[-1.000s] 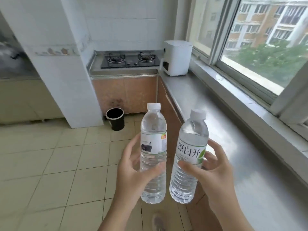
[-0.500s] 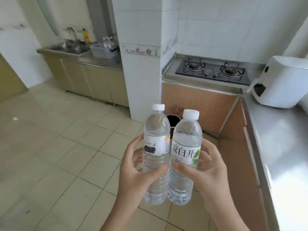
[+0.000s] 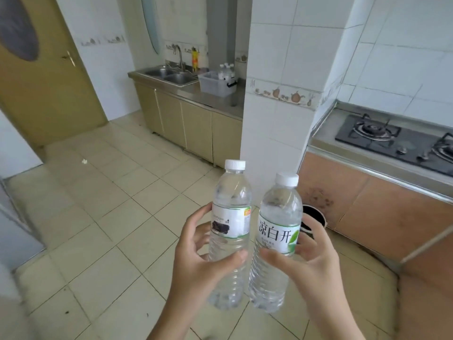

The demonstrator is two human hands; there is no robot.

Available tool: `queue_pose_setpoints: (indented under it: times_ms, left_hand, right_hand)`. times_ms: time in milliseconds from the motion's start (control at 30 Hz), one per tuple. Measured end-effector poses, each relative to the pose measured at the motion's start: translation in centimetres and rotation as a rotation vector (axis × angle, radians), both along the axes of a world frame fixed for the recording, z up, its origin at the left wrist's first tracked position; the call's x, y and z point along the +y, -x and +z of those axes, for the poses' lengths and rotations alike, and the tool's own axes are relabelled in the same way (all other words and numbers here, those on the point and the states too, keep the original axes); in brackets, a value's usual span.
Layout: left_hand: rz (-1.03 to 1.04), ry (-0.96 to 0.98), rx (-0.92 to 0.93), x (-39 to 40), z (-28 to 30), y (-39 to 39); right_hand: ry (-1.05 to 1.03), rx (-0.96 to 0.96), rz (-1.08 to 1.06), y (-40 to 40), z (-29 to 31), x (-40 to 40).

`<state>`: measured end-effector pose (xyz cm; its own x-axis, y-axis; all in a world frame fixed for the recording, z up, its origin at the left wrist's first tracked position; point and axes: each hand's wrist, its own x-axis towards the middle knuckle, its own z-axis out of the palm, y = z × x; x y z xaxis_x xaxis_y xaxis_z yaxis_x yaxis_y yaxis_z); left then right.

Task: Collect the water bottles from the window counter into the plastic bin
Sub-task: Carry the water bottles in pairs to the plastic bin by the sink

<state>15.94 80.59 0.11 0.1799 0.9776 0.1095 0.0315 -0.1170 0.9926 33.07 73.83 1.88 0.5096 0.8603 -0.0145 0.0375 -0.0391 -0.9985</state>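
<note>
Two water bottles in transit, both upright, side by side over the floor tiles: left bottle in left hand grip, thumb and fingers curled round its lower body; right bottle in right hand grip, same wrap at label height. Plastic bin sits far off on the worktop beside the sink, a few bottles already standing in it. So part done; these two not yet dropped in. Window counter out of view, remaining count unknown.
</note>
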Motion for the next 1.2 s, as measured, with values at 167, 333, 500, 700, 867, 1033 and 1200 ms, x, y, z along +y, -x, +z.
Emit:
queue_pose_setpoints:
  times_ms: [167, 333, 500, 700, 867, 1033, 1200]
  left_hand:
    - [-0.014, -0.035, 0.019, 10.5, 1.0, 0.1]
    - [0.026, -0.022, -0.006, 19.2, 1.2, -1.1]
    - [0.079, 0.001, -0.033, 28.1, 0.6, -3.8]
    - [0.156, 0.020, -0.053, 39.8, -0.1, -8.7]
    - [0.224, 0.023, -0.072, 49.4, 0.4, -12.3]
    - [0.254, 0.046, -0.091, 58.0, 0.4, -14.1]
    - [0.266, 0.060, -0.085, 67.3, -0.9, -14.8]
  right_hand:
    - [-0.021, 0.012, 0.011, -0.1, 0.5, 10.6]
    - [-0.010, 0.022, 0.044, -1.4, 0.7, 19.9]
    - [0.007, -0.003, 0.080, -4.0, -0.2, 29.4]
    - [0.023, 0.006, 0.166, -9.3, -0.8, 42.4]
    - [0.030, -0.029, 0.217, -13.3, 0.4, 53.3]
    - [0.027, -0.055, 0.232, -15.5, 1.1, 62.5]
    - [0.012, -0.045, 0.244, -16.3, 0.3, 71.7]
